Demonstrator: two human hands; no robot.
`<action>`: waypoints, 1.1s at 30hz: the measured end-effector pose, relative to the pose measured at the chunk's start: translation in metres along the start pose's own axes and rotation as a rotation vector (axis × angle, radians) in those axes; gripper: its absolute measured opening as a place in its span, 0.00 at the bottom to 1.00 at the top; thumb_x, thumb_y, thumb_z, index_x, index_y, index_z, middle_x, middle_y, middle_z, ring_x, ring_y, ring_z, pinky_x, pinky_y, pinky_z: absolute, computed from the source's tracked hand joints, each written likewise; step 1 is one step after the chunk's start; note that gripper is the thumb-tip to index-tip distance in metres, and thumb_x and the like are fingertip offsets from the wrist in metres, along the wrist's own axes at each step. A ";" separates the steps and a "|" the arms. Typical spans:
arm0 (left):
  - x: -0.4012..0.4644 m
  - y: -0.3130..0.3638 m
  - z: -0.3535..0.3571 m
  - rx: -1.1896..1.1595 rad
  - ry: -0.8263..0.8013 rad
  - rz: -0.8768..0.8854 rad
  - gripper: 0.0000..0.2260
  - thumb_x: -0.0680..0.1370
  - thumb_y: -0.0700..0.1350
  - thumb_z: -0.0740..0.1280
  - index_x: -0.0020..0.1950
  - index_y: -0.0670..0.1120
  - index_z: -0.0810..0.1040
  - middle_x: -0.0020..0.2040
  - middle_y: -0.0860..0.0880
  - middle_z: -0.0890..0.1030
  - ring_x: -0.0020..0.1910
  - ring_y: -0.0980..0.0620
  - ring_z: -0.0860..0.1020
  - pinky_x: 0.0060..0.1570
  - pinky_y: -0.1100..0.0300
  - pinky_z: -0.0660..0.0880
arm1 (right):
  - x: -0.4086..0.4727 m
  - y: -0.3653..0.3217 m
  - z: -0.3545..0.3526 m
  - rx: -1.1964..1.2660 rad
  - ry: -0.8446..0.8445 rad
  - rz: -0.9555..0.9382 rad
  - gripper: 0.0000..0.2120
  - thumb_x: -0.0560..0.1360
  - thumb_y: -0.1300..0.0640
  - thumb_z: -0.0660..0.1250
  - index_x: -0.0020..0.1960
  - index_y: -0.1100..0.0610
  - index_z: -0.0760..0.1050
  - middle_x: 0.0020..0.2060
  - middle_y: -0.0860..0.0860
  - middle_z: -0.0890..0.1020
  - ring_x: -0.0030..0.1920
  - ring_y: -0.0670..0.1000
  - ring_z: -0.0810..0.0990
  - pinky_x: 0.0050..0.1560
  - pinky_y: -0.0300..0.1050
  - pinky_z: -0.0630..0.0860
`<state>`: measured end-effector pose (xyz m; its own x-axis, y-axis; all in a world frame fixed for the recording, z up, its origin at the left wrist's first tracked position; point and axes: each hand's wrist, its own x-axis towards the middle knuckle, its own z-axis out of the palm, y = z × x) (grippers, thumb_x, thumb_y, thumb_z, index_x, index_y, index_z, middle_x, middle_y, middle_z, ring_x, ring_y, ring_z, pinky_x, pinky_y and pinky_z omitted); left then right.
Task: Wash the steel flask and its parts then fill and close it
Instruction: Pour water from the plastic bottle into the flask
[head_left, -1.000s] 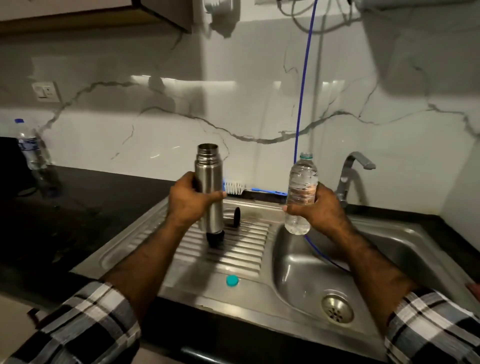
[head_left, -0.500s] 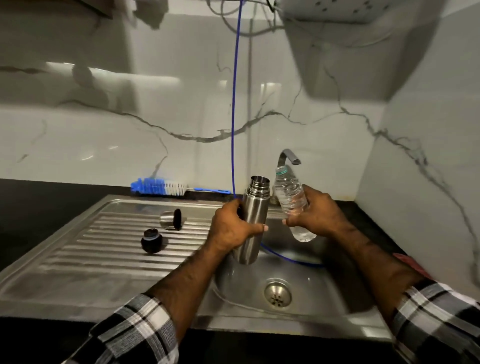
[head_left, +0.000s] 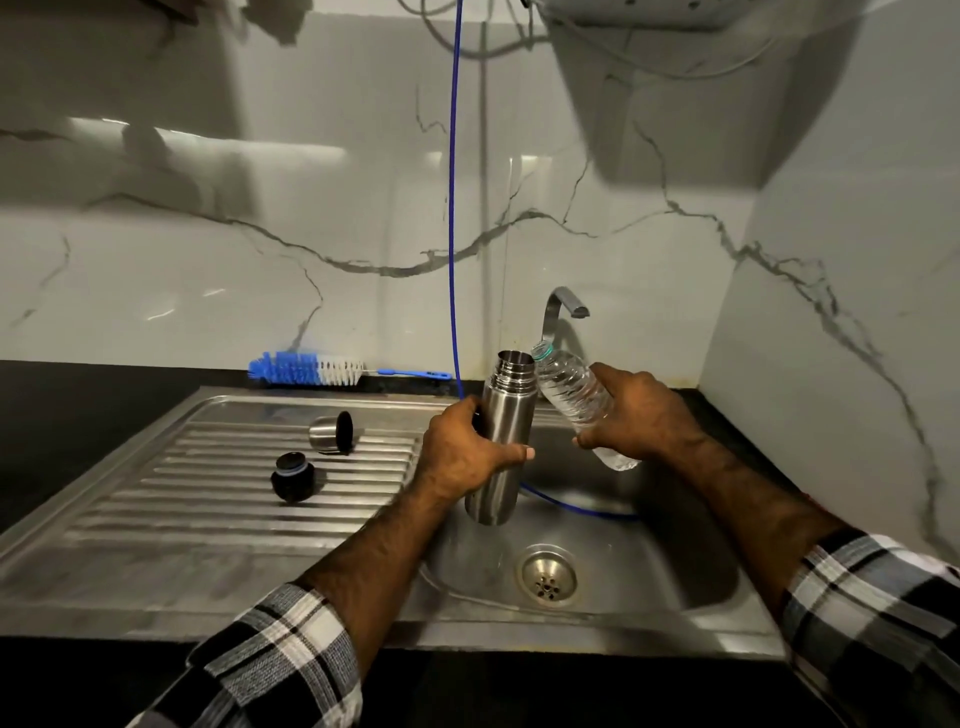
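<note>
My left hand (head_left: 467, 452) grips the open steel flask (head_left: 501, 415) and holds it nearly upright over the sink basin (head_left: 649, 566). In my right hand (head_left: 639, 415) is a clear plastic water bottle (head_left: 569, 387), uncapped and tilted left, its mouth touching the flask's rim. On the ribbed drainboard (head_left: 182, 499) the flask's steel cup (head_left: 332, 433) lies on its side. The black stopper (head_left: 292, 475) stands just in front of it.
A blue and white bottle brush (head_left: 311, 369) lies on the counter behind the drainboard. The tap (head_left: 563, 306) rises behind the bottle. A thin blue hose (head_left: 453, 208) hangs down the wall into the basin. The drain (head_left: 546, 574) sits below the flask.
The flask and bottle moved from over the drainboard to over the basin. The bottle has tipped further, so its mouth now meets the flask's opening.
</note>
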<state>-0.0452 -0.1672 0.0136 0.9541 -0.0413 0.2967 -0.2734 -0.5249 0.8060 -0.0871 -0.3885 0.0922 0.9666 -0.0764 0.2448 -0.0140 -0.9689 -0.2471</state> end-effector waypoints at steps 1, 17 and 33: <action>0.000 0.000 0.000 0.003 0.001 -0.004 0.36 0.62 0.57 0.87 0.66 0.50 0.79 0.61 0.51 0.84 0.52 0.54 0.80 0.54 0.58 0.78 | 0.001 -0.001 -0.002 -0.026 0.000 -0.003 0.37 0.59 0.38 0.82 0.65 0.43 0.73 0.56 0.52 0.85 0.53 0.58 0.83 0.49 0.52 0.82; -0.004 0.005 0.001 0.016 0.026 -0.033 0.37 0.64 0.56 0.86 0.68 0.48 0.78 0.64 0.48 0.84 0.53 0.55 0.77 0.53 0.59 0.76 | 0.013 -0.003 -0.039 -0.370 0.025 -0.130 0.34 0.66 0.40 0.79 0.68 0.41 0.70 0.55 0.50 0.83 0.54 0.56 0.81 0.46 0.49 0.75; -0.005 0.004 0.003 -0.009 0.050 -0.041 0.36 0.64 0.56 0.86 0.67 0.49 0.78 0.62 0.49 0.84 0.55 0.52 0.81 0.56 0.55 0.80 | 0.018 -0.010 -0.056 -0.477 0.029 -0.164 0.32 0.67 0.43 0.77 0.68 0.40 0.69 0.53 0.49 0.81 0.52 0.55 0.80 0.45 0.49 0.74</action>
<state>-0.0508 -0.1720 0.0137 0.9571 0.0228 0.2889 -0.2359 -0.5178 0.8223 -0.0836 -0.3931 0.1520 0.9583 0.0855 0.2725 0.0150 -0.9679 0.2508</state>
